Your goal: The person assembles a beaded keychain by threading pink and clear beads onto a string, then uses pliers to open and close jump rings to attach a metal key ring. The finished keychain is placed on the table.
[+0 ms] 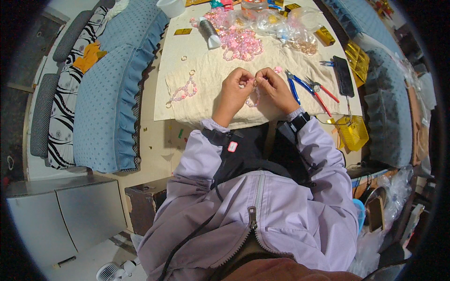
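Left hand (234, 92) and right hand (275, 91) pinch a pink bead strand (253, 104), perhaps still unfastened, right of an already strung bead charm (178, 98).

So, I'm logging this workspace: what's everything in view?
Table: one, pale, centre
Cloth: one, beige, on table
Beadwork pile: one, pink, table's far side
Plastic bags: uncounted, clear, beside pile
Spool: one, grey, beside pile
Loose strand: one, pink, cloth's left
Large pliers: two, blue, red, cloth's right
Phone: one, black, table's right
Basket: one, yellow, beside table
Sofas: two, blue, either side
Cabinet: one, grey, lower left
Held strand: one, pink, over cloth
Left fingers, right fingers: two hands, bare, at held strand
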Demonstrator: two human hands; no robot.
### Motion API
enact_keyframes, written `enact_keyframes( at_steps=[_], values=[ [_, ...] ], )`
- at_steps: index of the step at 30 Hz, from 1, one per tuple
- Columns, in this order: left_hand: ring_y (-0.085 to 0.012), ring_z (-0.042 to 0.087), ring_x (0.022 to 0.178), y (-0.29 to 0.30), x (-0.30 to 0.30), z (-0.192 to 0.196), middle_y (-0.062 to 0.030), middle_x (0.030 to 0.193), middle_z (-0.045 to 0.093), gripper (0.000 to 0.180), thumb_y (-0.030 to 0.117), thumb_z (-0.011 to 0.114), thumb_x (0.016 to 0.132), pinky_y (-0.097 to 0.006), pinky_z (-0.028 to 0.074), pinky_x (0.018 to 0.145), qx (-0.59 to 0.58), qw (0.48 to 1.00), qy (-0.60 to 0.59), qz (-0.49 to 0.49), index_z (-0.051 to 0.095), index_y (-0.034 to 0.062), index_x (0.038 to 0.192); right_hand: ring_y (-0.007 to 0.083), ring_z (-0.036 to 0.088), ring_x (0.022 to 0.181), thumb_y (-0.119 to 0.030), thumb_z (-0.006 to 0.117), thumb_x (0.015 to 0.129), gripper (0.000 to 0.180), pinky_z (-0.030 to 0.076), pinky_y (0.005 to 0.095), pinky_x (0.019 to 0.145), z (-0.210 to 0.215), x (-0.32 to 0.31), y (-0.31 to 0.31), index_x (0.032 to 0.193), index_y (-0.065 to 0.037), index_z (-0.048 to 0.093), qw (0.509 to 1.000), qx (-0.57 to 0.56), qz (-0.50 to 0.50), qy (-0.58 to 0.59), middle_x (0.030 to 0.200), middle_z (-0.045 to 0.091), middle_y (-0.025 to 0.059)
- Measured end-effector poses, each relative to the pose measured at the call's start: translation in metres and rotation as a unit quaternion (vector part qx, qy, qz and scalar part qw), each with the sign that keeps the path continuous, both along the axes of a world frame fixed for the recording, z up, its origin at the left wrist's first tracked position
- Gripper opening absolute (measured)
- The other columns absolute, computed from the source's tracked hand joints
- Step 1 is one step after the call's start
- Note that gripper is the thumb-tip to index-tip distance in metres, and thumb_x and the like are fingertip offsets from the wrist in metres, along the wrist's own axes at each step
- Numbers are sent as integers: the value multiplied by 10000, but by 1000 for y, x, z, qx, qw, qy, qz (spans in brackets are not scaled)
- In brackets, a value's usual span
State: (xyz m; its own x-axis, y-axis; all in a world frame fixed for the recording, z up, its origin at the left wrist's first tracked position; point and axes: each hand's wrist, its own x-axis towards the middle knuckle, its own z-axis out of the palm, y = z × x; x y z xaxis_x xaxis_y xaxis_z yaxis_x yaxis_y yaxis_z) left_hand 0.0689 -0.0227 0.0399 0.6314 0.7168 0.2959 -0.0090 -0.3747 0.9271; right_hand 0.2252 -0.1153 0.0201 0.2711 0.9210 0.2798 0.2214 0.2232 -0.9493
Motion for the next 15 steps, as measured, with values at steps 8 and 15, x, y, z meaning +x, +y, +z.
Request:
enact_keyframes(
  at_steps=[8, 15],
  values=[
    [-97, 639, 833, -2, -2, 10, -35, 942, 697, 143, 20, 711, 897, -268, 528, 763, 49, 999, 15, 2, 657, 24, 1029, 90, 537, 877, -184, 580, 1045, 152, 462, 253, 787, 3, 2, -1, 1054, -32, 580, 1000, -12, 7, 9, 938, 575, 2],
    [-157, 652, 834, -3, -4, 19, -74, 967, 689, 217, 8, 707, 881, -303, 531, 777, 121, 992, 29, 0, 632, 17, 1084, 91, 539, 882, -197, 583, 1047, 167, 464, 253, 793, 4, 8, -2, 1062, -31, 579, 1000, -10, 16, -19, 942, 578, 2]
  ],
)
